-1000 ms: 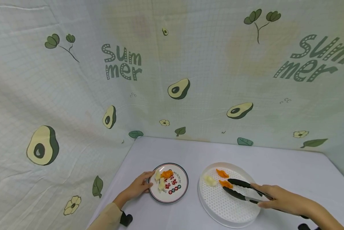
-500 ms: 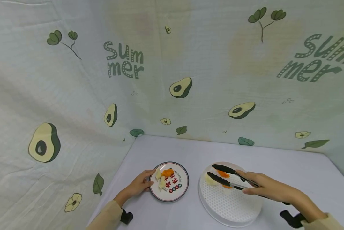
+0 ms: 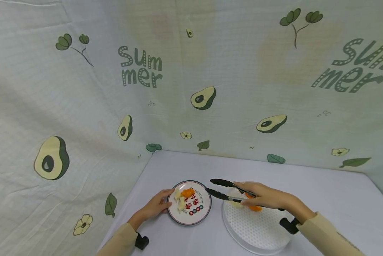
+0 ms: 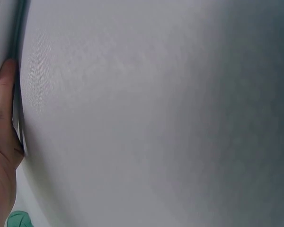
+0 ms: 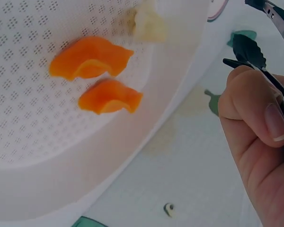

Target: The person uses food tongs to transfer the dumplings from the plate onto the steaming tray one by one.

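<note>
My left hand [image 3: 154, 205] pinches the left rim of a small white plate [image 3: 188, 219], thumb on top; the left wrist view shows that hand along the plate's edge. On the plate lie an orange dumpling [image 3: 188, 192] and pale dumplings [image 3: 181, 204]. My right hand [image 3: 266, 195] grips black-tipped metal tongs [image 3: 221, 196]. Their tips stand apart with nothing between them, right at the plate's right rim. Under that hand is a round white perforated tray [image 3: 258, 234]. In the right wrist view it bears two orange dumplings [image 5: 91, 56] and a pale one [image 5: 149, 23].
Both plate and tray stand on a white table [image 3: 207, 238]. A cloth [image 3: 166, 117] printed with avocados, leaves and lettering hangs behind the table and along its left side. Dark wrist mounts [image 3: 289, 225] sit at both cuffs.
My right hand has carried the tongs leftward from over the tray's dumplings to the plate's right rim. The left hand still holds the plate in place.
</note>
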Demonstrator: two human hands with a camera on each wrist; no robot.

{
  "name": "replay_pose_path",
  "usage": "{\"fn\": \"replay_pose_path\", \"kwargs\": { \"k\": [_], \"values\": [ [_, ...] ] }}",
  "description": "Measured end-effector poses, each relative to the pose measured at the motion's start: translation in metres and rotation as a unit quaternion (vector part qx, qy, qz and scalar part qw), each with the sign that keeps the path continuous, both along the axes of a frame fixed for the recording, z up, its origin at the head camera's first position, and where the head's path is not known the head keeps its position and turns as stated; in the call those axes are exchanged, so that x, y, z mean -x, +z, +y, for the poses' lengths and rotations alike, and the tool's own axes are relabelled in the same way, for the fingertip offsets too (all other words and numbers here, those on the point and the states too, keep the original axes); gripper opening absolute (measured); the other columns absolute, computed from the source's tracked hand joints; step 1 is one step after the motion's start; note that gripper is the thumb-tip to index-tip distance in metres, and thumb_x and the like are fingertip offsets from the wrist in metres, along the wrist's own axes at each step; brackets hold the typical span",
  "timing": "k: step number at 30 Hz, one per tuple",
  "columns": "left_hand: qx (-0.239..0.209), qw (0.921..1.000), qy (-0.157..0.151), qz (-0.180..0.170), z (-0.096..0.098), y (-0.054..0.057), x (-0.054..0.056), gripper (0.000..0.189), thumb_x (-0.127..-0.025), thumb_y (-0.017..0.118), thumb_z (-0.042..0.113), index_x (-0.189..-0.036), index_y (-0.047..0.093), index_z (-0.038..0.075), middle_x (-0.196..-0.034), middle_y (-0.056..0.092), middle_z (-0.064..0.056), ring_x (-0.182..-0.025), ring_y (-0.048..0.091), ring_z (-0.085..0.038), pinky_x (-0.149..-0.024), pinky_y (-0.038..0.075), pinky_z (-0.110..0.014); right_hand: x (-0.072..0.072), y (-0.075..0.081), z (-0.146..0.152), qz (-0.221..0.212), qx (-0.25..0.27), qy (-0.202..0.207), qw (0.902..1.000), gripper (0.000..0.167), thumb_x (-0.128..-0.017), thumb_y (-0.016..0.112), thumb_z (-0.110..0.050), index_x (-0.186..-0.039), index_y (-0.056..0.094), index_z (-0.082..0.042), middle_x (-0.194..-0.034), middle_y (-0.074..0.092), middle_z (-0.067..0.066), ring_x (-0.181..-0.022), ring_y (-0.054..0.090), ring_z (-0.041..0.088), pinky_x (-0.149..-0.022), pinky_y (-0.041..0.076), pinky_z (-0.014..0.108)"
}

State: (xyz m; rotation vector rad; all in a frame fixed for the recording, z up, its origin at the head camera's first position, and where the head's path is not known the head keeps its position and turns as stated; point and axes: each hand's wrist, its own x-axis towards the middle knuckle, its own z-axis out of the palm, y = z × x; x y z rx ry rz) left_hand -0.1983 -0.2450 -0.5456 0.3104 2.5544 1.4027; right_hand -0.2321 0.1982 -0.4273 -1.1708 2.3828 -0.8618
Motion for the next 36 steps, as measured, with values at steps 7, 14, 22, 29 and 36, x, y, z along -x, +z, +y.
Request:
{"fn": "replay_pose_path", "kwargs": {
  "k": [7, 14, 22, 29, 36],
  "values": [
    [0.003, 1.0, 0.004, -0.003, 0.001, -0.002, 0.0, 0.057, -0.098, 0.063, 0.01, -0.151, 0.042, 0.005, -0.146, 0.042, -0.019, -0.066, 0.046, -0.013, -0.059, 0.05, -0.022, 0.015, -0.005, -0.035, 0.027, -0.057, 0.014, 0.9979, 0.073, -0.096, 0.064, -0.045, -0.151, 0.041, -0.004, -0.146, 0.051, 0.01, -0.129, 0.051, 0.031, -0.101, 0.044, 0.054],
    [0.006, 1.0, 0.005, 0.0, 0.0, -0.002, 0.0, 0.057, -0.098, 0.063, 0.011, -0.151, 0.042, 0.006, -0.145, 0.043, -0.019, -0.066, 0.047, -0.013, -0.058, 0.05, -0.023, 0.028, -0.014, -0.065, -0.006, -0.081, 0.032, 0.9962, 0.073, -0.095, 0.066, -0.042, -0.151, 0.04, -0.002, -0.147, 0.05, 0.013, -0.128, 0.052, 0.028, -0.103, 0.045, 0.048],
    [-0.003, 1.0, 0.0, -0.001, 0.001, 0.001, 0.0, 0.057, -0.099, 0.063, 0.01, -0.151, 0.041, 0.004, -0.146, 0.042, -0.019, -0.066, 0.047, -0.012, -0.059, 0.05, -0.022, 0.035, -0.022, -0.082, -0.034, -0.085, 0.044, 0.9948, 0.07, -0.096, 0.068, -0.03, -0.151, 0.039, 0.002, -0.151, 0.044, 0.015, -0.135, 0.045, 0.031, -0.11, 0.037, 0.048],
    [-0.004, 1.0, -0.001, 0.0, 0.001, 0.001, 0.0, 0.057, -0.099, 0.062, 0.009, -0.151, 0.041, 0.003, -0.147, 0.041, -0.02, -0.066, 0.046, -0.01, -0.059, 0.05, -0.022, 0.036, -0.03, -0.091, -0.058, -0.083, 0.036, 0.9942, 0.066, -0.096, 0.069, -0.025, -0.149, 0.041, 0.001, -0.153, 0.041, 0.013, -0.139, 0.039, 0.03, -0.113, 0.032, 0.047],
    [-0.004, 1.0, 0.001, 0.0, 0.001, 0.001, -0.001, 0.056, -0.099, 0.062, 0.009, -0.151, 0.041, 0.004, -0.146, 0.042, -0.02, -0.066, 0.045, -0.01, -0.059, 0.049, -0.022, 0.036, -0.034, -0.094, -0.052, -0.087, 0.035, 0.9943, 0.065, -0.096, 0.068, -0.026, -0.149, 0.042, 0.0, -0.152, 0.043, 0.013, -0.139, 0.04, 0.031, -0.112, 0.033, 0.048]
  ]
}}
